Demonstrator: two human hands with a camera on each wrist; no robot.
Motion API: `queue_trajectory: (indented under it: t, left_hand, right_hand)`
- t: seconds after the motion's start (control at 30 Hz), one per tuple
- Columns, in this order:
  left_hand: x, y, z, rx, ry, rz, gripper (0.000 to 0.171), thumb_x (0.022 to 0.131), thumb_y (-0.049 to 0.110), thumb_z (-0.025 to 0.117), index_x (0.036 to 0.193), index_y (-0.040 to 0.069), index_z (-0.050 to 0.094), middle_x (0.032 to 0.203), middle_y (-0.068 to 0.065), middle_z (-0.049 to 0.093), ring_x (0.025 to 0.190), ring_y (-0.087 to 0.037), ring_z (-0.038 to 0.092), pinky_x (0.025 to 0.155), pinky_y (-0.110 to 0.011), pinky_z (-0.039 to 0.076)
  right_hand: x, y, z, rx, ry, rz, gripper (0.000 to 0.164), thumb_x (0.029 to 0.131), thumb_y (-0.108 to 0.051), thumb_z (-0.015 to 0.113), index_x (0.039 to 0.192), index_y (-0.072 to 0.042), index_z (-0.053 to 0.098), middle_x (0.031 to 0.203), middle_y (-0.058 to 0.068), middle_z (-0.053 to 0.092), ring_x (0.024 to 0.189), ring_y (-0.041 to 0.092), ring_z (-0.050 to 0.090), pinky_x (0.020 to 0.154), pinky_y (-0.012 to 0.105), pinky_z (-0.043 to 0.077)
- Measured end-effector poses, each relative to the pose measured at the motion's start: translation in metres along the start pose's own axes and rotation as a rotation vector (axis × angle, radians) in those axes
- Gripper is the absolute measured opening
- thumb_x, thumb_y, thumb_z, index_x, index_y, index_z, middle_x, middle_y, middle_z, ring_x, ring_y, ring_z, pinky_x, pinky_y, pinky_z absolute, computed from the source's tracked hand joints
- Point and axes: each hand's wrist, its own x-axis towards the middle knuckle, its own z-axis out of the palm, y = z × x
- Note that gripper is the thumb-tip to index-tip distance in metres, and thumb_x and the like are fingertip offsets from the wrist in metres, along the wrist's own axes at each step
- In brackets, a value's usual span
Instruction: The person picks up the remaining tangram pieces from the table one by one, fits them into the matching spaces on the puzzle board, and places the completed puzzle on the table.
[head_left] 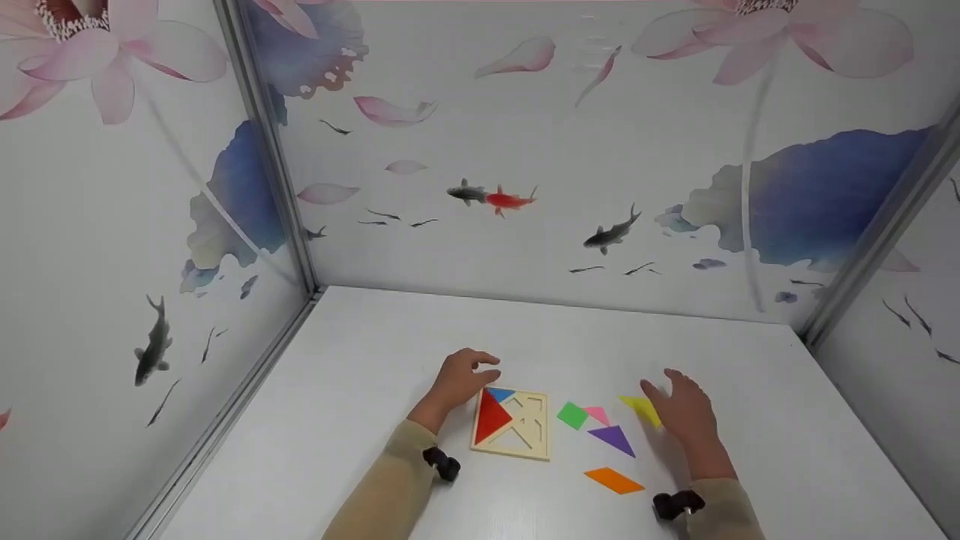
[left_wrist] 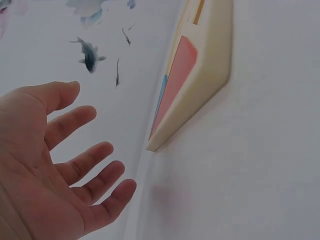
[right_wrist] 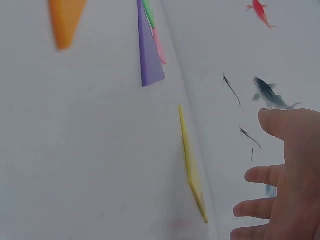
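A light wooden tangram tray [head_left: 531, 442] lies on the table, holding a large red triangle [head_left: 491, 418] and a small blue triangle [head_left: 499, 394]. By the tray's upper left corner is my left hand [head_left: 463, 376], fingers loosely bent; the left wrist view has it apart from the tray, gripping nothing. My right hand [head_left: 686, 409] hovers beside the yellow piece [head_left: 641, 409], hiding part of it in the head view. In the right wrist view, a gap separates the spread fingers [right_wrist: 262, 175] from that yellow piece.
Right of the tray lie a green square [head_left: 573, 415], a pink triangle [head_left: 598, 415], a purple triangle [head_left: 615, 441] and an orange parallelogram [head_left: 615, 480]. Printed panels [head_left: 450, 255] enclose the white table [head_left: 390, 330] at the back and sides.
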Motion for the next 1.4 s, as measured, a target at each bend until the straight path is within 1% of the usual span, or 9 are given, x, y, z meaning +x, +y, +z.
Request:
queue_trajectory:
  t: [0.23,0.43,0.53,0.7,0.93,1.0,1.17,1.27,1.4]
  left_hand:
    - [-0.003,-0.003,0.005,-0.010,-0.045,-0.022,0.034,0.099,0.027,0.074,0.129,0.012,0.075,0.131,-0.010,0.070,0.122,-0.030,0.060,0.104,-0.050,0.056]
    - [-0.005,-0.008,0.006,0.000,-0.081,-0.072,0.031,0.097,0.028,0.077,0.126,0.018,0.077,0.132,-0.006,0.068,0.121,-0.027,0.059,0.105,-0.049,0.056]
    - [-0.008,-0.011,0.006,0.017,-0.111,-0.087,0.030,0.095,0.028,0.078,0.124,0.020,0.077,0.130,-0.004,0.068,0.121,-0.026,0.059,0.107,-0.049,0.054]
    - [-0.007,-0.015,0.004,0.028,-0.146,-0.065,0.029,0.093,0.026,0.081,0.120,0.018,0.078,0.124,-0.001,0.069,0.116,-0.025,0.059,0.108,-0.048,0.053]
    - [-0.006,-0.014,0.003,0.052,-0.169,0.023,0.024,0.090,0.022,0.084,0.113,0.015,0.082,0.111,0.001,0.071,0.099,-0.020,0.059,0.090,-0.037,0.055]
    - [-0.008,-0.014,0.002,0.061,-0.185,0.018,0.024,0.089,0.023,0.085,0.112,0.017,0.083,0.110,0.003,0.072,0.098,-0.018,0.059,0.089,-0.035,0.054]
    - [-0.013,-0.015,-0.001,0.093,-0.207,-0.009,0.021,0.086,0.023,0.089,0.106,0.020,0.085,0.117,0.004,0.074,0.107,-0.019,0.062,0.098,-0.040,0.056]
    - [-0.012,-0.014,-0.001,0.096,-0.215,0.004,0.014,0.085,0.020,0.089,0.099,0.020,0.086,0.123,0.002,0.075,0.117,-0.023,0.063,0.105,-0.046,0.054]
    - [-0.008,-0.013,0.000,0.111,-0.231,0.000,0.009,0.085,0.018,0.088,0.093,0.023,0.086,0.126,0.003,0.074,0.123,-0.024,0.061,0.110,-0.047,0.052]
  right_hand:
    - [-0.010,-0.011,0.001,0.022,-0.027,0.018,0.070,0.105,-0.043,0.059,0.152,0.006,0.046,0.154,0.037,0.046,0.137,0.055,0.049,0.117,0.067,0.041]
    - [-0.011,-0.012,-0.001,-0.002,-0.036,0.032,0.059,0.101,-0.033,0.066,0.145,0.005,0.054,0.149,0.036,0.052,0.132,0.053,0.053,0.115,0.067,0.043]
    - [-0.013,-0.013,0.002,-0.024,-0.033,0.018,0.054,0.099,-0.028,0.070,0.140,0.005,0.058,0.144,0.035,0.056,0.127,0.052,0.055,0.114,0.066,0.044]
    - [-0.011,-0.013,0.005,-0.063,-0.027,-0.031,0.045,0.097,-0.022,0.073,0.132,0.004,0.065,0.135,0.031,0.061,0.121,0.049,0.058,0.113,0.065,0.045]
    - [-0.006,-0.009,0.004,-0.078,-0.031,-0.098,0.040,0.094,-0.013,0.074,0.128,0.008,0.070,0.130,0.031,0.067,0.120,0.049,0.061,0.112,0.065,0.046]
    - [-0.007,-0.010,0.005,-0.073,-0.047,-0.092,0.040,0.093,-0.010,0.073,0.129,0.009,0.069,0.131,0.031,0.066,0.122,0.049,0.060,0.113,0.066,0.045]
    - [-0.012,-0.016,0.009,-0.038,-0.104,-0.027,0.042,0.093,-0.005,0.070,0.133,0.007,0.067,0.138,0.030,0.062,0.129,0.050,0.056,0.116,0.066,0.042]
    - [-0.015,-0.019,0.007,-0.018,-0.124,0.016,0.041,0.096,-0.003,0.066,0.136,0.005,0.065,0.142,0.030,0.059,0.133,0.050,0.052,0.118,0.067,0.040]
    - [-0.014,-0.020,0.001,-0.048,-0.148,0.013,0.039,0.097,0.000,0.065,0.136,0.005,0.065,0.143,0.030,0.058,0.135,0.051,0.051,0.118,0.067,0.039]
